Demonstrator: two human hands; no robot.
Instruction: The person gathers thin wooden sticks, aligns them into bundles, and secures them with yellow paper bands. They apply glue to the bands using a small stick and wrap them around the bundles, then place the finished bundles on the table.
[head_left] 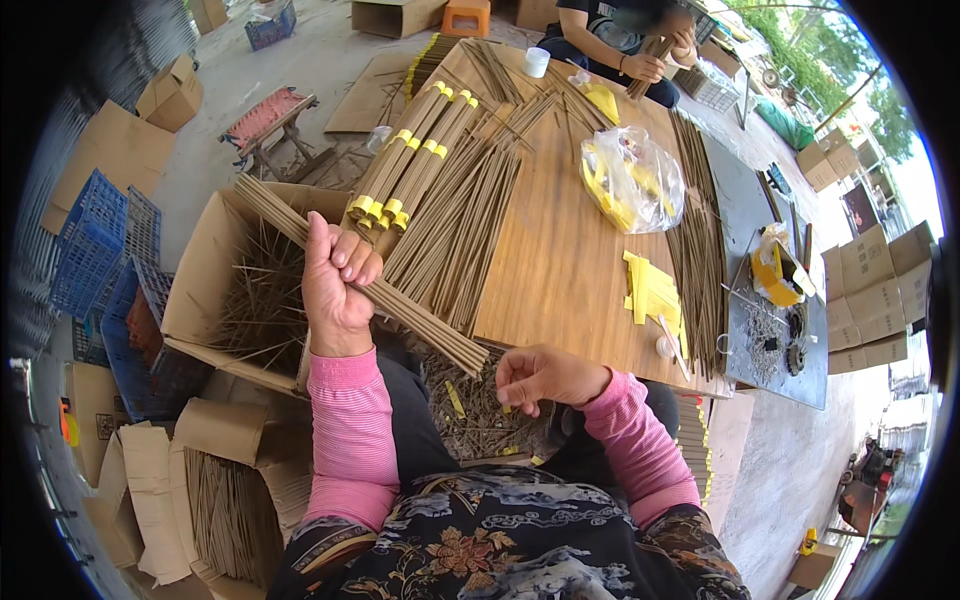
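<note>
My left hand (340,275) is closed around a bundle of brown incense sticks (430,328), which slants from upper left down to the right over the table's near corner. Just past the bundle's lower end is my right hand (550,380), its fingers curled together. A speck of yellow shows by its fingertips, too small to name. Finished bundles with yellow paper bands (400,165) lie stacked beyond my left hand. Loose incense sticks (462,225) are spread beside them on the wooden table (545,250). Yellow paper strips (650,290) lie to the right.
An open carton (190,310) of sticks stands at my left, with another carton (165,500) below. A clear plastic bag (635,180) and a white cup (537,62) sit on the table. Across it, a person's hands (645,68) hold sticks. A grey side table (740,230) adjoins the right.
</note>
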